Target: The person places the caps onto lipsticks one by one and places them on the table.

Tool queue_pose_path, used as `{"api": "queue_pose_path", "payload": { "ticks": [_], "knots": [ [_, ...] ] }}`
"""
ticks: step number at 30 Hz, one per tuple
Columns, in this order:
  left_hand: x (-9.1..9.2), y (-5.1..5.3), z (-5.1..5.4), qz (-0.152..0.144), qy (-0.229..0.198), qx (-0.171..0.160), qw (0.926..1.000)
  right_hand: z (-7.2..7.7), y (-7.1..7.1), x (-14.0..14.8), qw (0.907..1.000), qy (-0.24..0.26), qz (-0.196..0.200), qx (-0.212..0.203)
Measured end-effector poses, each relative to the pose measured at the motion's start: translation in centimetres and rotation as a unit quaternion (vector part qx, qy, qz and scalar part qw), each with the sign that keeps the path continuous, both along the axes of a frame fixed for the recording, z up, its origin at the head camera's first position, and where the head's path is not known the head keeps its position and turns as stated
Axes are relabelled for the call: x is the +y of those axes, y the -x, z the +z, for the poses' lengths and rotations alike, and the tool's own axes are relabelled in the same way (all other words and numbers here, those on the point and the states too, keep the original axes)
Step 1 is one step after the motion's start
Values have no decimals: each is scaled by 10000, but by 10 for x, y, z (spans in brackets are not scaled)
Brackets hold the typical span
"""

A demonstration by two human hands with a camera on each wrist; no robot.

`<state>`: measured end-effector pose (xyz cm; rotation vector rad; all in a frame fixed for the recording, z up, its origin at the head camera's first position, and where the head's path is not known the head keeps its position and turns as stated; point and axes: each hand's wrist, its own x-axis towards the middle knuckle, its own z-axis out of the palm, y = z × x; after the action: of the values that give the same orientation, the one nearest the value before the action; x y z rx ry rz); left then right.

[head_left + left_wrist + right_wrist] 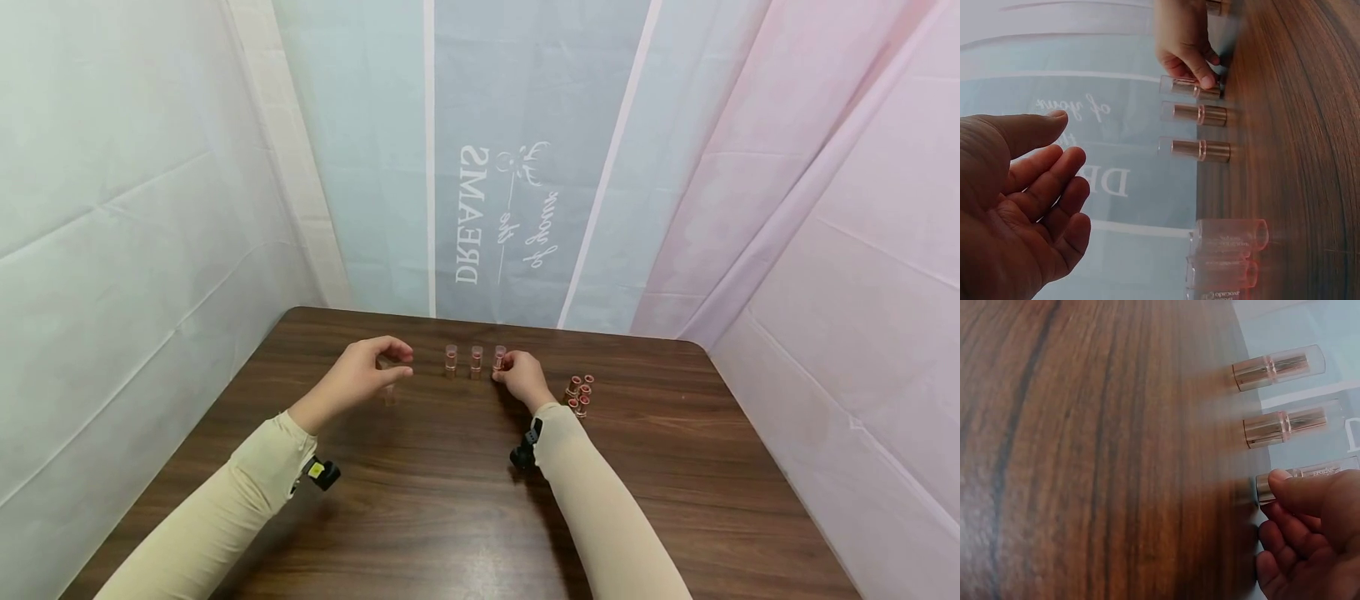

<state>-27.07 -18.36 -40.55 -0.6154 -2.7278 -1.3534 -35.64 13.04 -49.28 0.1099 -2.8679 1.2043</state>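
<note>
Three capped lipstick tubes with clear caps and gold bases stand upright in a row: the left tube (451,361), the middle tube (476,362) and the right tube (498,358). My right hand (523,379) pinches the base of the right tube between thumb and fingers, as the right wrist view also shows (1310,531). My left hand (367,371) hovers left of the row, fingers relaxed and holding nothing. Beside and below it in the left wrist view stand several clear pinkish caps (1232,236), partly hidden behind the hand in the head view.
Several uncapped gold tubes with reddish tops (579,396) stand clustered right of my right hand. The dark wooden table (420,500) ends at a back edge against a printed cloth backdrop (525,83), with pale cloth on both sides.
</note>
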Motion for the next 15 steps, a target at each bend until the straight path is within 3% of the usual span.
{"api": "queue_pose_path", "payload": {
  "ticks": [6,15],
  "knots": [
    [-3,0,1,86,128,98,9998,1,0,-2,10000,-9,-26,-34],
    [-5,-2,3,86,41,-56,9999,0,-1,-3,9999,-108,-67,-76]
  ]
}}
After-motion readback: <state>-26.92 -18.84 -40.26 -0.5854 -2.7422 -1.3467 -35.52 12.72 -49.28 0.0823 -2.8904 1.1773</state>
